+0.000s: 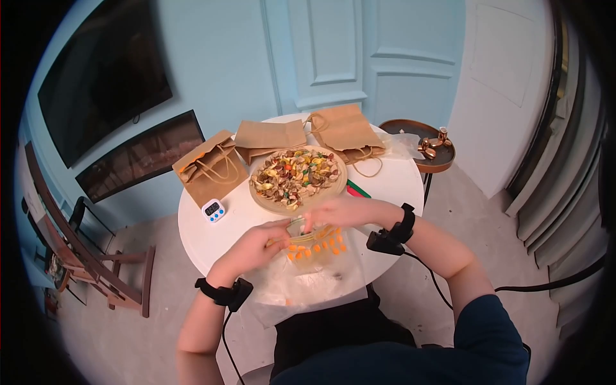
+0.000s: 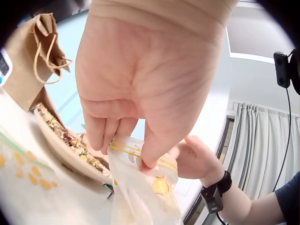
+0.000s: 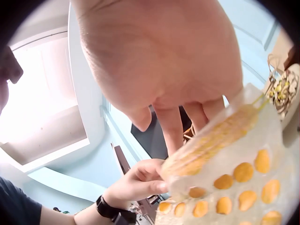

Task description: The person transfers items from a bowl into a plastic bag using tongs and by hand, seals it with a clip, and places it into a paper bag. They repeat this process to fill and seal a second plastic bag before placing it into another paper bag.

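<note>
A clear zip bag [image 1: 314, 249] printed with orange spots is held up at the near side of the round white table. My left hand [image 1: 260, 245] pinches its rim by the yellow zip strip [image 2: 124, 148], thumb on one side and fingers on the other. At the bag's mouth, my right hand [image 1: 343, 212] points its fairly straight fingers [image 3: 169, 129] down, thumb apart from them. The bag's wall hides some of those fingertips. Just beyond both hands sits a round tray [image 1: 260, 204] heaped with mixed dried pieces [image 1: 298, 173] in brown, yellow, red and green.
Three brown paper bags [image 1: 215, 170] stand or lie along the far edge. A white timer [image 1: 213, 210] is at the left. Green and red strips [image 1: 358, 188] lie right of the tray. Clear plastic [image 1: 308, 292] spreads over the front edge. A side table [image 1: 443, 157] stands behind right.
</note>
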The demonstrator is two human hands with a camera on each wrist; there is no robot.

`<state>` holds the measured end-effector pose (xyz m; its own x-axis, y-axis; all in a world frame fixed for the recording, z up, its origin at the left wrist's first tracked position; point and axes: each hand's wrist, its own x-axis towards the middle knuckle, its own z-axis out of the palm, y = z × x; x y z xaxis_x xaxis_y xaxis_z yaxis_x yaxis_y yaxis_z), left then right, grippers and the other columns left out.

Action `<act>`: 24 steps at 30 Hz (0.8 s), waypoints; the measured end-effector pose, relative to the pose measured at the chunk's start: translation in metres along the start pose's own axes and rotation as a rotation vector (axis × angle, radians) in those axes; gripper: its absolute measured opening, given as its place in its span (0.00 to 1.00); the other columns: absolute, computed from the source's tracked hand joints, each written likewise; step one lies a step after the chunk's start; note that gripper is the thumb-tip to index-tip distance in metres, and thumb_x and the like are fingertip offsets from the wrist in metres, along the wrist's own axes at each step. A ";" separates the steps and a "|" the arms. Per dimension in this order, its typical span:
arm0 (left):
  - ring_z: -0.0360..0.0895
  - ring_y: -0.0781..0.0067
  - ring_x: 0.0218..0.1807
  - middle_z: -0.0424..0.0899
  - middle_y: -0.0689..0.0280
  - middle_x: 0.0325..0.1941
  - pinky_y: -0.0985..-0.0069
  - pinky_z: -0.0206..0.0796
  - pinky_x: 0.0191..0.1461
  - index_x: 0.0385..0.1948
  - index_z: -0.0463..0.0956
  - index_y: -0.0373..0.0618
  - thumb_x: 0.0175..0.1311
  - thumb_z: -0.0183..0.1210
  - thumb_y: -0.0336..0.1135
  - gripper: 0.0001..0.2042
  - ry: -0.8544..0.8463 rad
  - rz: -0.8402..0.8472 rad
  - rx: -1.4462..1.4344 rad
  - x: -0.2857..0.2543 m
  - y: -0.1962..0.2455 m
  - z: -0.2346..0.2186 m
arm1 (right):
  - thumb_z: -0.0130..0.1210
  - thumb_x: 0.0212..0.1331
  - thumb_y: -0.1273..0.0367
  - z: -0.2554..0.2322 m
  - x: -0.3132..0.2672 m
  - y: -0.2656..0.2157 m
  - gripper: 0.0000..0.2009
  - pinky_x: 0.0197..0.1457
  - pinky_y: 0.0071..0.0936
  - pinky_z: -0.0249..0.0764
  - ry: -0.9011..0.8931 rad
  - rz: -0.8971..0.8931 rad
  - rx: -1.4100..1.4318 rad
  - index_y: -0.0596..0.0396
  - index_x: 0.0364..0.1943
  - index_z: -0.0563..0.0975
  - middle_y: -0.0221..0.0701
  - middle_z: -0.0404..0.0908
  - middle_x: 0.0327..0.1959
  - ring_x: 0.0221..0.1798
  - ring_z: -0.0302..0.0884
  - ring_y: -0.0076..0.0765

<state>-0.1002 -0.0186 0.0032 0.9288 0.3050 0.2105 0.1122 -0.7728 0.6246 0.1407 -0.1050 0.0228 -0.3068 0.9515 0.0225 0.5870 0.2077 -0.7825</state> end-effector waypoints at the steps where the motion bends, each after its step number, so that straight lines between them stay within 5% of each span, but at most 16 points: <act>1: 0.70 0.52 0.61 0.78 0.51 0.51 0.68 0.65 0.56 0.33 0.76 0.41 0.59 0.57 0.28 0.03 0.001 0.003 0.002 0.002 0.008 -0.006 | 0.46 0.63 0.56 -0.007 0.000 0.000 0.19 0.53 0.30 0.67 0.099 -0.091 -0.029 0.58 0.35 0.80 0.39 0.80 0.40 0.48 0.75 0.39; 2: 0.70 0.53 0.60 0.76 0.51 0.54 0.68 0.65 0.57 0.33 0.77 0.40 0.59 0.58 0.29 0.04 0.023 -0.001 0.018 0.003 0.017 -0.013 | 0.46 0.63 0.56 -0.013 -0.002 -0.006 0.19 0.53 0.30 0.67 0.100 -0.093 -0.031 0.58 0.35 0.80 0.39 0.80 0.40 0.48 0.75 0.39; 4: 0.71 0.54 0.60 0.75 0.52 0.57 0.68 0.64 0.58 0.33 0.77 0.40 0.59 0.59 0.30 0.05 0.048 -0.004 0.036 0.001 0.037 -0.024 | 0.51 0.59 0.59 -0.022 -0.011 -0.028 0.14 0.49 0.30 0.70 0.671 -0.258 -0.265 0.55 0.34 0.81 0.37 0.80 0.38 0.43 0.76 0.37; 5: 0.71 0.54 0.59 0.75 0.53 0.58 0.68 0.64 0.57 0.32 0.78 0.40 0.59 0.59 0.30 0.05 0.093 -0.009 0.087 0.000 0.047 -0.029 | 0.51 0.59 0.59 -0.029 -0.018 -0.039 0.14 0.49 0.30 0.70 0.671 -0.260 -0.266 0.55 0.34 0.81 0.37 0.80 0.38 0.43 0.76 0.37; 7: 0.72 0.53 0.59 0.74 0.54 0.58 0.68 0.65 0.57 0.32 0.78 0.41 0.58 0.60 0.30 0.04 0.135 -0.013 0.141 -0.002 0.063 -0.036 | 0.51 0.60 0.61 -0.043 -0.036 -0.060 0.13 0.45 0.28 0.72 0.224 0.176 -0.403 0.54 0.40 0.79 0.33 0.80 0.37 0.39 0.78 0.34; 8: 0.72 0.53 0.58 0.74 0.55 0.59 0.68 0.65 0.56 0.32 0.78 0.42 0.57 0.60 0.29 0.04 0.209 0.072 0.245 -0.003 0.069 -0.038 | 0.52 0.59 0.64 -0.049 -0.039 -0.067 0.11 0.37 0.29 0.73 0.109 0.208 -0.540 0.54 0.40 0.78 0.32 0.80 0.32 0.31 0.78 0.34; 14: 0.72 0.58 0.58 0.74 0.57 0.59 0.69 0.65 0.56 0.31 0.78 0.42 0.55 0.61 0.27 0.03 0.334 0.199 0.347 -0.011 0.089 -0.038 | 0.48 0.58 0.70 -0.047 -0.047 -0.069 0.06 0.29 0.29 0.70 0.508 -0.008 -0.293 0.59 0.29 0.73 0.33 0.77 0.23 0.26 0.77 0.32; 19: 0.75 0.66 0.50 0.79 0.60 0.49 0.72 0.68 0.49 0.36 0.77 0.41 0.54 0.62 0.27 0.08 0.519 0.187 0.261 -0.010 0.083 -0.022 | 0.47 0.59 0.74 -0.012 -0.050 -0.053 0.03 0.28 0.26 0.69 0.424 0.047 -0.066 0.58 0.29 0.68 0.31 0.73 0.20 0.25 0.75 0.28; 21: 0.74 0.73 0.37 0.77 0.62 0.38 0.75 0.68 0.38 0.41 0.74 0.41 0.53 0.64 0.30 0.14 0.559 -0.135 0.207 -0.010 0.088 -0.018 | 0.50 0.57 0.73 -0.002 -0.049 -0.042 0.04 0.29 0.27 0.68 0.537 -0.091 -0.138 0.58 0.30 0.69 0.32 0.72 0.21 0.25 0.74 0.30; 22: 0.74 0.73 0.37 0.77 0.62 0.38 0.75 0.68 0.38 0.41 0.74 0.41 0.53 0.64 0.30 0.14 0.559 -0.139 0.208 -0.011 0.084 -0.019 | 0.50 0.57 0.73 0.001 -0.050 -0.040 0.04 0.29 0.27 0.68 0.534 -0.092 -0.136 0.58 0.30 0.69 0.32 0.72 0.21 0.25 0.74 0.30; 24: 0.70 0.77 0.28 0.73 0.64 0.30 0.77 0.65 0.31 0.43 0.71 0.42 0.54 0.64 0.34 0.17 0.304 -0.324 0.262 -0.014 0.072 -0.021 | 0.52 0.55 0.72 0.004 -0.052 -0.037 0.05 0.30 0.29 0.69 0.498 -0.055 -0.163 0.57 0.32 0.69 0.33 0.72 0.24 0.27 0.74 0.31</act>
<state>-0.1124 -0.0665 0.0607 0.6913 0.6699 0.2707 0.4982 -0.7133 0.4929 0.1317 -0.1636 0.0481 0.0292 0.9226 0.3847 0.7008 0.2556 -0.6660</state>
